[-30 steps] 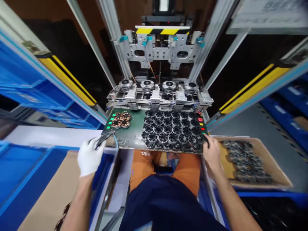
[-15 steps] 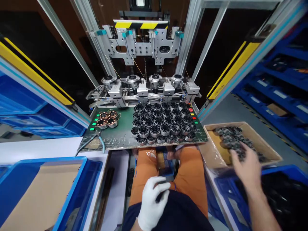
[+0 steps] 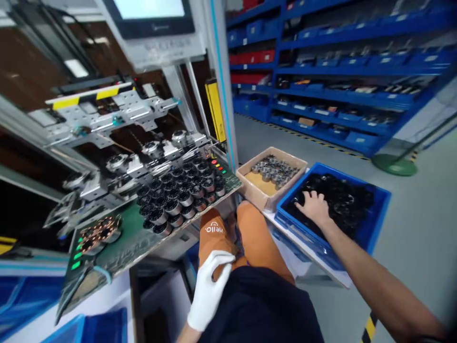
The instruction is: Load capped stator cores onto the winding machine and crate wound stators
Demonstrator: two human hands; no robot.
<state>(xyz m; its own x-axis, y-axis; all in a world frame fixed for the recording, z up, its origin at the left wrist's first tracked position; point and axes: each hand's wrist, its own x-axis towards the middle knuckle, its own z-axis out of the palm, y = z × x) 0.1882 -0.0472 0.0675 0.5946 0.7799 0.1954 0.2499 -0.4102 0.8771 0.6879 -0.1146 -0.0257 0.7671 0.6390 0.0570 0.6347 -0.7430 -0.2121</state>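
My left hand (image 3: 211, 286), in a white glove, hovers over my lap with loosely curled fingers. Orange trouser cloth shows through the gap between its thumb and fingers, and I see nothing held there. Bare and stretched out to the right, my right hand (image 3: 314, 207) rests with spread fingers on a heap of black plastic parts (image 3: 344, 202). These fill a blue bin (image 3: 379, 206). Beside it, a cardboard box (image 3: 255, 193) holds grey metal-looking rings (image 3: 274, 170). Rows of black-topped metal rings (image 3: 178, 195) stand on the green machine table (image 3: 132, 228).
Copper-wound coils (image 3: 102, 233) and pliers (image 3: 84, 278) lie on the table's left side. Behind stands a machine with metal fixtures (image 3: 153, 150) and a screen (image 3: 150, 9). Blue shelving (image 3: 321, 71) lines the far right. A green round stand base (image 3: 393, 165) sits on the floor.
My view has swung to the right. My right hand has left the grey rings in the cardboard box and is now on the black parts in the blue bin. My left hand stays over my lap.
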